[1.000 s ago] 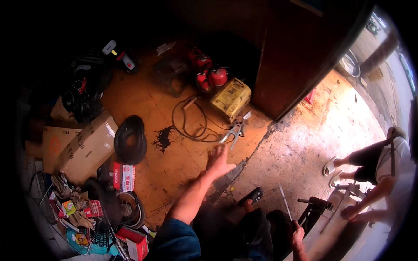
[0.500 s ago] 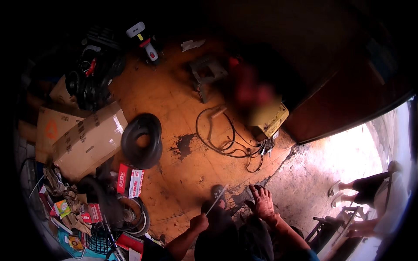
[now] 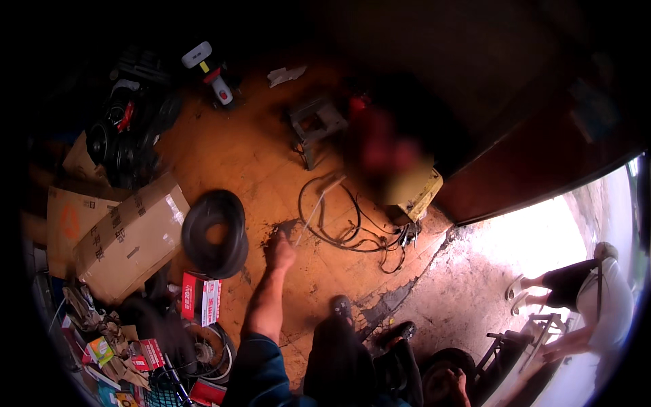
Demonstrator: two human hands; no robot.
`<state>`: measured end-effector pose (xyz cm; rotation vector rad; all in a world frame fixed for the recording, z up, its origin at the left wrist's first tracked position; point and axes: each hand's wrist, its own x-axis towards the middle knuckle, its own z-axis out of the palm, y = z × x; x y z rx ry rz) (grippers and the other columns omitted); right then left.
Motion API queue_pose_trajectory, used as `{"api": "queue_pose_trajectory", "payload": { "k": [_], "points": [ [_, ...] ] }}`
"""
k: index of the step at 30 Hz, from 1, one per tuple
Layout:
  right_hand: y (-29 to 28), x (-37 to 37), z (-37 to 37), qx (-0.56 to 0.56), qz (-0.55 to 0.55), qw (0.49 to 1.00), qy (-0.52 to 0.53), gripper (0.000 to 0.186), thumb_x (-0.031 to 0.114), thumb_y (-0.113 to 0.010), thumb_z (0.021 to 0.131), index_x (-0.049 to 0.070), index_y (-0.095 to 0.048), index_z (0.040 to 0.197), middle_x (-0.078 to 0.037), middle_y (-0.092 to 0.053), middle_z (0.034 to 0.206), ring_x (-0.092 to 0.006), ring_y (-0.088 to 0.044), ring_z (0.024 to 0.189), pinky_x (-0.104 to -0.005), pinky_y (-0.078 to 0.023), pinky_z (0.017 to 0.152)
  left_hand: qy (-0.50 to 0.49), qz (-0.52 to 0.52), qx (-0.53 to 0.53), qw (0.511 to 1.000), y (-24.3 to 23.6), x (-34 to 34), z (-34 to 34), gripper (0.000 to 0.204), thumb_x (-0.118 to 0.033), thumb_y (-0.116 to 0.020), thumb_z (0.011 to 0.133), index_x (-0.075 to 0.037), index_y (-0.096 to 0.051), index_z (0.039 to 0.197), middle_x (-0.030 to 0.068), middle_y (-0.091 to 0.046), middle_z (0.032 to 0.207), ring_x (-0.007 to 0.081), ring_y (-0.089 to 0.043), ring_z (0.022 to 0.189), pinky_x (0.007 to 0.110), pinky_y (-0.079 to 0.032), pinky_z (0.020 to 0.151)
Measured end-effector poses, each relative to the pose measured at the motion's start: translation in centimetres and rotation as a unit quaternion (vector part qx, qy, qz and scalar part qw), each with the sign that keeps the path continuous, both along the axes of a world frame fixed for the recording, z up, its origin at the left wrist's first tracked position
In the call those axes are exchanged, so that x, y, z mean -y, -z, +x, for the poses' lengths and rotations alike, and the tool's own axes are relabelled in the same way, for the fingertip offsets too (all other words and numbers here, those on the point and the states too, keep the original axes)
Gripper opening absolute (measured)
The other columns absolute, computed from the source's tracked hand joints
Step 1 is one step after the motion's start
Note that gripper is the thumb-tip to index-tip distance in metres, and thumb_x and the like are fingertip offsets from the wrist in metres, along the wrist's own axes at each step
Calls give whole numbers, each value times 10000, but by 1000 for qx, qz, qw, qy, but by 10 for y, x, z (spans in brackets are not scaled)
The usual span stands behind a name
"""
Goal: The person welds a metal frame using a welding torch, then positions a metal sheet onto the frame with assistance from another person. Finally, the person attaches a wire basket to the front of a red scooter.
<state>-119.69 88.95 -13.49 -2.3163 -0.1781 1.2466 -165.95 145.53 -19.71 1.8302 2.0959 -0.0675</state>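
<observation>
My left hand [image 3: 281, 254] reaches out over the orange floor, closed around a thin pale metal rod [image 3: 311, 216] that points away from me. The rod's exact kind does not show. Beyond it, a dark hose or cable [image 3: 302, 203] lies in loops on the floor, a light handle-like piece at its top. Low in the picture, my right hand [image 3: 457, 386] is beside my right leg, at a dark round tyre [image 3: 444, 363]. Shadow hides most of its fingers, and whether it grips the tyre is unclear.
A black inner tube [image 3: 234, 252], a cardboard box [image 3: 132, 237] and red-and-white boxes [image 3: 192, 296] stand left. Ahead are a small stool [image 3: 319, 122] and a yellow box [image 3: 424, 193]. At right, another person [image 3: 605, 308] reaches toward a metal frame [image 3: 515, 342].
My left hand has stretched forward with the rod, from near my knee to out over the floor. My right hand, previously spread above my right knee, has dropped back and right toward the tyre.
</observation>
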Motion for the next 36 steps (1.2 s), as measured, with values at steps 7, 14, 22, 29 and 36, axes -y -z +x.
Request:
{"api": "queue_pose_trajectory", "payload": {
  "k": [7,14,22,29,36],
  "points": [
    [51,126,-41,122,-21,992,33,391,233,-698,839,-41,-619,1107,-119,-681,957,-181,-635,873,-299,-513,770,5,31,84,996,-36,-6,30,325,-240,-623,808,-41,-572,1060,203,-648,998,409,-611,945,461,-487,806],
    [-23,37,-32,41,-40,989,139,558,377,-679,838,-17,-568,1218,-184,-648,1127,-274,-614,1062,-336,-480,910,212,-2,277,937,158,132,-13,329,-58,-680,718,54,-627,1022,112,-683,861,232,-631,753,365,-511,719],
    [-3,123,49,40,-41,966,251,583,409,-620,830,-2,-566,1240,-212,-587,1237,-332,-537,1186,-369,-414,1009,206,-267,102,936,111,186,185,762,-410,-715,758,95,-476,1276,221,-604,1084,272,-585,906,390,-478,808],
    [3,174,147,95,21,912,398,574,407,-622,831,22,-561,1252,-219,-595,1220,-330,-543,1184,-377,-423,999,377,-234,103,890,3,195,382,590,-305,-702,785,18,-539,1252,228,-599,1159,321,-575,1027,398,-473,891],
    [38,185,87,43,-41,819,571,438,360,-674,810,57,-657,1126,-156,-678,1048,-261,-631,1009,-347,-477,892,504,-220,96,830,-84,218,552,415,-245,-727,768,29,-634,1066,200,-651,1053,301,-587,988,394,-457,893]
  ]
}}
